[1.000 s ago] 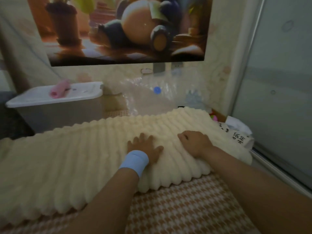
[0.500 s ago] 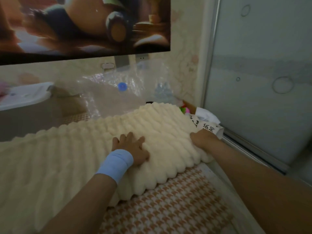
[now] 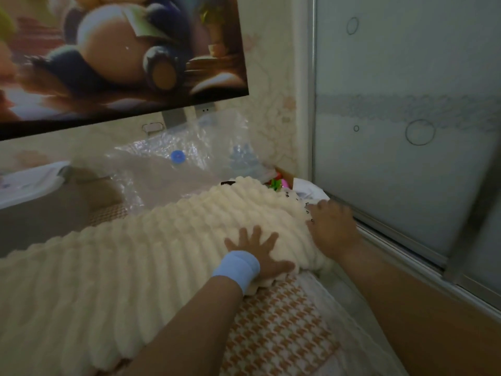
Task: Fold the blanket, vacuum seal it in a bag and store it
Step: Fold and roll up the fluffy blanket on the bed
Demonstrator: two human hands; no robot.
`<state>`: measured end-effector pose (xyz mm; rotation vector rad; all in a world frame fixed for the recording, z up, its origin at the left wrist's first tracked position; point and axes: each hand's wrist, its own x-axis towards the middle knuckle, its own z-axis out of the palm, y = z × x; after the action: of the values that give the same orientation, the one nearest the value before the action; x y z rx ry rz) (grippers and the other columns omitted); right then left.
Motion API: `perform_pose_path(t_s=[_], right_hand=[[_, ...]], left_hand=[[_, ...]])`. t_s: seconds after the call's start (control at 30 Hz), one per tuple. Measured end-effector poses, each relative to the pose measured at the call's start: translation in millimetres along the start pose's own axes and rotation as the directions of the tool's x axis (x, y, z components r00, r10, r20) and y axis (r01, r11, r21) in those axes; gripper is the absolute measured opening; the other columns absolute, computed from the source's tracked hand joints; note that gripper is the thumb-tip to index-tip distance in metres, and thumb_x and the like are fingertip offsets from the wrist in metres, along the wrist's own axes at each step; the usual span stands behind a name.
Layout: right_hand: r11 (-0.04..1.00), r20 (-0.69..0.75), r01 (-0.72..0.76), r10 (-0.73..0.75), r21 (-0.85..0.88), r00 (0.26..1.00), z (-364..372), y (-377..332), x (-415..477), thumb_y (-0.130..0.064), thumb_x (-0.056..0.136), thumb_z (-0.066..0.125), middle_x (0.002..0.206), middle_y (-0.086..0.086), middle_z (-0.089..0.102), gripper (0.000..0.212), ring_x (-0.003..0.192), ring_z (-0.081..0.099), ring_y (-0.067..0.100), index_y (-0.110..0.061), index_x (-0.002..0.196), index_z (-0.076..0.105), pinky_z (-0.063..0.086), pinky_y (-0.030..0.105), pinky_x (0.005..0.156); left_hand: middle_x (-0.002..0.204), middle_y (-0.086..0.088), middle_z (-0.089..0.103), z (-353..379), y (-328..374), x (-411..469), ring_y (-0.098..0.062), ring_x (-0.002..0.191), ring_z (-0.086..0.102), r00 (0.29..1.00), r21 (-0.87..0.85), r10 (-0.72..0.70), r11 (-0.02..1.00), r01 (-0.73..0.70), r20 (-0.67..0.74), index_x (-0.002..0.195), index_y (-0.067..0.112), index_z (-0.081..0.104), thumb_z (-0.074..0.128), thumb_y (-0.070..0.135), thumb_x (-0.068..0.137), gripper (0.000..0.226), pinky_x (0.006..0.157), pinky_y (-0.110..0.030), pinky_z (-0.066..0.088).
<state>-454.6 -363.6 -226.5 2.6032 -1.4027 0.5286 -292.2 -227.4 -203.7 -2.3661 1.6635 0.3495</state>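
At the far left, a storage box with a white lid (image 3: 27,183) stands against the wall, partly cut off by the frame edge. Above it, a large cartoon poster (image 3: 122,50) hangs on the wall.

The blanket (image 3: 122,261), cream and ribbed, lies as a long folded band across the bed, running from the lower left up to the right. It rests on an orange-and-white houndstooth cover (image 3: 279,329).

Behind the blanket, a clear plastic vacuum bag (image 3: 151,169) leans against the wall. Its blue valve cap (image 3: 177,156) faces the camera.

The left hand (image 3: 257,253) lies palm down on the blanket near its right end. Its fingers are straight and spread, pressing flat on the pile and gripping nothing. A light-blue wristband (image 3: 237,268) sits on that wrist.

The right hand (image 3: 332,226) is at the very right end of the blanket, touching it. The hand is blurred, and the pictures do not show whether its fingers are curled round the fabric or lying on it.

Just beyond that end lie small pink and green items (image 3: 278,183) and a white item with black print (image 3: 309,188). A frosted sliding door (image 3: 406,131) fills the right side.
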Motion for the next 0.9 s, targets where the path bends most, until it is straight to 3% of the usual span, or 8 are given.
perform_pose_path(t_s=[0.07, 0.17, 0.27, 0.37, 0.5, 0.7, 0.77, 0.9], right_hand=[[0.981, 0.182, 0.106, -0.135, 0.164, 0.974, 7, -9, -4, -0.063, 0.087, 0.011, 0.144, 0.006, 0.047, 0.074, 0.129, 0.046, 0.029, -0.030, 0.145, 0.043, 0.036, 0.046, 0.106], [0.882, 0.505, -0.152, -0.108, 0.446, 0.857, 12, -26, -9, -0.060, 0.101, 0.016, 0.164, 0.002, 0.020, 0.061, 0.149, 0.021, 0.026, -0.034, 0.156, 0.018, 0.019, 0.041, 0.120], [0.810, 0.582, -0.343, 0.002, 0.476, 0.813, 18, -25, -13, -0.074, 0.094, 0.018, 0.163, 0.004, 0.021, 0.076, 0.148, 0.024, 0.030, -0.032, 0.157, 0.020, 0.021, 0.041, 0.120], [0.680, 0.550, -0.628, 0.380, 0.379, 0.744, 25, -15, -12, -0.071, 0.084, 0.035, 0.148, 0.014, 0.044, 0.084, 0.128, 0.049, 0.034, -0.022, 0.152, 0.031, 0.042, 0.044, 0.106], [0.474, 0.753, -0.760, 0.262, 0.444, 0.603, 8, -27, -11, -0.037, 0.104, 0.037, 0.151, 0.016, 0.041, 0.056, 0.125, 0.046, 0.022, -0.002, 0.147, 0.038, 0.040, 0.035, 0.106], [0.131, 0.525, -0.704, 0.574, 0.698, 0.628, -38, -59, 10, -0.013, 0.094, 0.054, 0.152, 0.019, 0.035, 0.063, 0.138, 0.037, 0.038, -0.003, 0.150, 0.027, 0.033, 0.046, 0.110], [0.175, 0.411, -0.625, 0.616, 0.761, 0.672, -59, -85, 11, -0.014, 0.095, 0.054, 0.147, 0.022, 0.042, 0.056, 0.133, 0.043, 0.040, -0.002, 0.146, 0.035, 0.036, 0.047, 0.106], [0.459, 0.132, -0.461, 0.586, 0.759, 0.800, -83, -117, -3, -0.007, 0.097, 0.050, 0.114, 0.016, 0.066, 0.023, 0.108, 0.060, 0.037, -0.006, 0.112, 0.067, 0.045, 0.037, 0.081]], left_hand=[[0.161, 0.006, 0.005, -18, 0, 0, -0.033, 0.147, 0.005, 0.999, -0.086, -0.012, 0.996, 0.007, -0.053, 0.148, 0.048, 0.013, 0.024, 0.079, 0.083, 0.073, 0.113, -0.062, 0.008], [0.151, 0.002, 0.034, -34, -13, -2, -0.028, 0.138, 0.029, 0.949, -0.162, -0.094, 0.986, 0.046, -0.300, 0.142, 0.039, 0.032, 0.029, 0.063, 0.093, 0.055, 0.109, -0.051, 0.024], [0.161, 0.009, -0.001, -16, -33, -5, -0.027, 0.147, -0.001, 0.981, -0.068, -0.125, 0.991, 0.116, -0.149, 0.149, 0.044, 0.009, 0.025, 0.070, 0.089, 0.067, 0.113, -0.060, 0.008], [0.158, 0.013, -0.020, 3, -43, 1, -0.028, 0.146, -0.016, 0.991, -0.113, -0.129, 0.986, 0.122, -0.048, 0.148, 0.047, -0.005, 0.017, 0.076, 0.087, 0.072, 0.113, -0.064, 0.001], [0.159, 0.011, -0.016, -1, -38, -5, -0.028, 0.147, -0.006, 0.981, -0.155, -0.121, 0.983, 0.098, -0.151, 0.149, 0.046, 0.009, 0.027, 0.072, 0.089, 0.068, 0.115, -0.060, 0.005], [0.149, 0.003, 0.015, -19, -47, -28, -0.027, 0.137, 0.026, 0.940, -0.384, -0.074, 0.921, -0.063, -0.333, 0.142, 0.037, 0.035, 0.052, 0.050, 0.091, 0.055, 0.111, -0.045, 0.033], [0.147, -0.001, 0.025, -28, -61, -45, -0.027, 0.132, 0.038, 0.918, -0.503, -0.086, 0.854, -0.133, -0.388, 0.142, 0.033, 0.038, 0.052, 0.044, 0.094, 0.051, 0.108, -0.043, 0.037], [0.141, -0.003, 0.040, -38, -92, -88, -0.023, 0.117, 0.053, 0.903, -0.613, -0.131, 0.772, -0.165, -0.409, 0.140, 0.029, 0.040, 0.050, 0.041, 0.096, 0.046, 0.102, -0.039, 0.043]])
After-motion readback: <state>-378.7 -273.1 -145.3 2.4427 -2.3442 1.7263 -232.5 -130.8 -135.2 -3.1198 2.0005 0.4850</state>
